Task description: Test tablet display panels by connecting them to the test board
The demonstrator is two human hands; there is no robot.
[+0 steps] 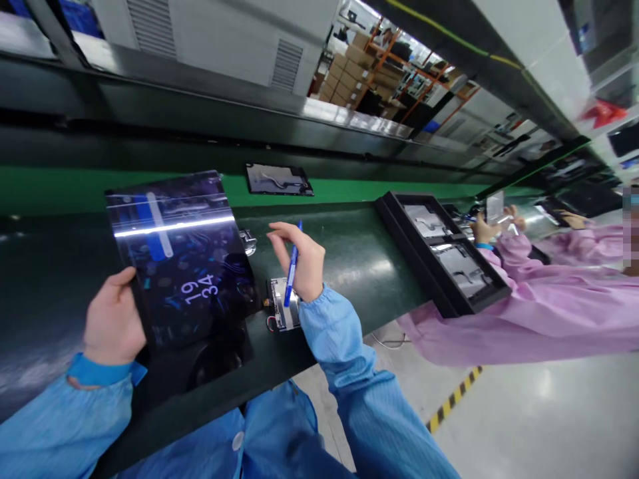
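My left hand (112,322) grips the lower left edge of a large tablet (182,256), lifted and tilted over the dark green bench; its screen is lit and shows "19 34". My right hand (299,256) hovers to the right of the tablet with its fingers curled around a blue pen (292,269) that points down. Just below that hand a small silver module with red and black wires (282,306) lies on the bench. Both my arms are in blue sleeves.
A black tray (399,219) with grey metal parts sits at the right. A dark panel (278,179) lies on the green belt (50,189) behind. A co-worker in a pink coat (544,306) handles a part at the right. A yellow-black floor stripe (452,399) runs below.
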